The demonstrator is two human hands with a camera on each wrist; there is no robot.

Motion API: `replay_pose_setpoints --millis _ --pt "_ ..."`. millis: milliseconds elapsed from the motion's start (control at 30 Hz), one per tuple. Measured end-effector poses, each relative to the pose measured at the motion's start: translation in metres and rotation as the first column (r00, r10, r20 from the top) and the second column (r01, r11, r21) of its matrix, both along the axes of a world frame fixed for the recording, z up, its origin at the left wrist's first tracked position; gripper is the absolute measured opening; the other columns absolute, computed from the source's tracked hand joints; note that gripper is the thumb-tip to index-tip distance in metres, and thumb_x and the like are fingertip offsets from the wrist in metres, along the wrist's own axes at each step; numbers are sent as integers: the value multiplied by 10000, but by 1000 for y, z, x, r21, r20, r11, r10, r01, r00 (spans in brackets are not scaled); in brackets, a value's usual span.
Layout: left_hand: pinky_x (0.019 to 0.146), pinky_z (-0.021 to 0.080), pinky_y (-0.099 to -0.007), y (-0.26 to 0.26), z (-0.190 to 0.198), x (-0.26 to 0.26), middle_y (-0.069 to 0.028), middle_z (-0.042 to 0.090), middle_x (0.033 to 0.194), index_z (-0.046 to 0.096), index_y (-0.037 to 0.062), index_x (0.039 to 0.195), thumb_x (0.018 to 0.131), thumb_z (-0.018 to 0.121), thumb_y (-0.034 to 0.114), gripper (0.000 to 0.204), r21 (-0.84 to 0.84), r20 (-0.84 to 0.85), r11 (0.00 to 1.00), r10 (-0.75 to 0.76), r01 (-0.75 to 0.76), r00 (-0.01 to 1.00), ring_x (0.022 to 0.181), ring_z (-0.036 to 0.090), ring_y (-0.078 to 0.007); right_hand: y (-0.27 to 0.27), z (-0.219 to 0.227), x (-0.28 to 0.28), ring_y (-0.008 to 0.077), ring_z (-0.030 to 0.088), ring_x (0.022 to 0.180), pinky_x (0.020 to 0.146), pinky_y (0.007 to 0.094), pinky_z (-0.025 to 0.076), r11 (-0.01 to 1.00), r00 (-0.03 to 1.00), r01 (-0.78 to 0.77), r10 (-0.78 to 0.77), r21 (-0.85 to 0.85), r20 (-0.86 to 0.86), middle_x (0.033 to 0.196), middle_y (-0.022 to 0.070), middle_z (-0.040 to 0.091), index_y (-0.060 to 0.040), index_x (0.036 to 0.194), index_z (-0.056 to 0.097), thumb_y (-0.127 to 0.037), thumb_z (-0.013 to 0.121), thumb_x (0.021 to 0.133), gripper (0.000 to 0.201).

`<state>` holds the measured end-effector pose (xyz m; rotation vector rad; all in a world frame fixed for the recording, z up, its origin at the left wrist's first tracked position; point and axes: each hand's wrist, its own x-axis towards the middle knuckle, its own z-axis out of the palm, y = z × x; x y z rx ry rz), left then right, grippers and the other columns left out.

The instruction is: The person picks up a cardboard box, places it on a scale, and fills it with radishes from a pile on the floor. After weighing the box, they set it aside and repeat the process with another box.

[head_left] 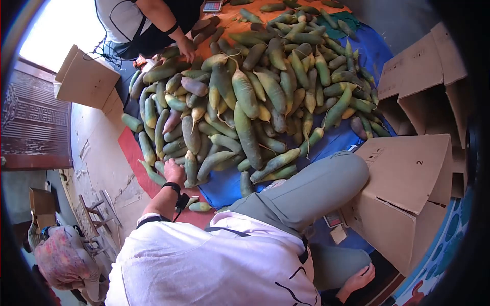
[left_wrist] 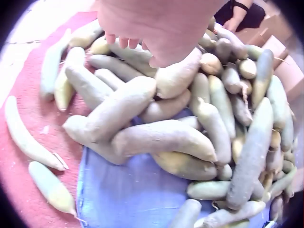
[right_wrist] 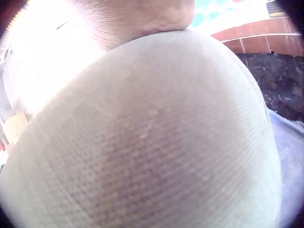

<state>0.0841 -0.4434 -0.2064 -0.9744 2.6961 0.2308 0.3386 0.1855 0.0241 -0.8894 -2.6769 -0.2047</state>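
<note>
A large heap of long green radishes (head_left: 245,97) lies on a blue sheet (head_left: 326,148). My left hand (head_left: 174,172) is at the heap's near left edge, just over the radishes. In the left wrist view the left hand (left_wrist: 156,28) hangs above a green radish (left_wrist: 135,56), its fingertips pointing down and partly hidden behind the palm. Beside its thumb lies a paler, thick radish (left_wrist: 178,76). My right hand (head_left: 359,278) rests on my bent knee in grey-green trousers (head_left: 337,265), holding nothing; the right wrist view is mostly filled by the trouser cloth (right_wrist: 152,133).
Open cardboard boxes (head_left: 403,173) stand on the right, another box (head_left: 87,76) at far left. Loose radishes (left_wrist: 50,187) lie on a red mat (left_wrist: 28,114). Across the heap another person's hand (head_left: 187,48) reaches in. A stool (head_left: 99,209) stands on the left.
</note>
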Motion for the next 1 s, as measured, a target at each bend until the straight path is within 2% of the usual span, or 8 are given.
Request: replay_pose_setpoints --millis 167,267,400,433,567,700,867,1000 --pt "911 418 -371 -21 -41 31 -211 497 1195 450 15 1166 715 650 284 562 269 319 958 12 -102 948 1113 487 -329 6 -1 -4 341 495 944 837 411 391 1000 999 -4 3 11 43 1007 191 541 32 1025 543 -77 458 865 212" --pt "922 416 -368 2 -51 20 -239 481 1209 421 -16 1172 692 683 292 628 497 231 842 105 -210 967 1120 479 -341 -1 4 -11 340 495 941 833 410 391 1000 999 1 -1 3 54 1004 185 540 28 1020 544 -75 456 864 207" --pt "908 428 -378 25 -46 -9 -228 508 1178 363 -10 1214 662 710 254 703 351 318 843 302 -408 899 1100 499 -337 -1 4 -11 341 495 936 827 407 393 1000 997 6 -7 9 72 996 181 539 27 1017 544 -73 457 862 204" --pt "878 450 -378 32 -33 -15 -215 555 1121 461 -8 1162 654 707 272 631 301 321 856 324 -420 890 1048 540 -333 -1 3 -11 340 495 934 824 407 394 1000 998 4 -5 15 67 993 181 539 27 1015 544 -71 458 860 202" --pt "835 479 -366 5 -57 -7 -217 609 1010 632 0 968 630 709 338 484 300 332 917 156 -261 930 945 592 -340 -3 3 -9 339 495 931 819 406 397 999 998 -15 12 48 69 990 181 538 27 1013 544 -63 459 855 200" --pt "817 482 -358 7 -46 -7 -214 610 1015 610 -31 994 623 720 347 541 368 347 895 120 -253 930 945 601 -313 -1 3 -6 340 493 933 818 405 397 999 997 -12 9 51 72 989 181 538 28 1013 543 -57 460 851 201" --pt "751 486 -342 10 -102 11 -197 620 978 581 -101 972 658 712 336 554 622 276 583 462 -523 843 889 619 -271 -4 6 -13 339 497 933 823 397 401 1000 997 -20 19 11 71 997 184 533 42 1014 535 -52 458 852 202" --pt "670 492 -344 49 -19 1 -161 606 912 501 -74 1081 725 660 248 507 793 212 437 455 -425 865 763 606 -238 -21 16 -38 333 507 961 848 391 409 983 998 -69 70 -168 -1 1018 184 523 51 1030 523 -45 453 854 212"
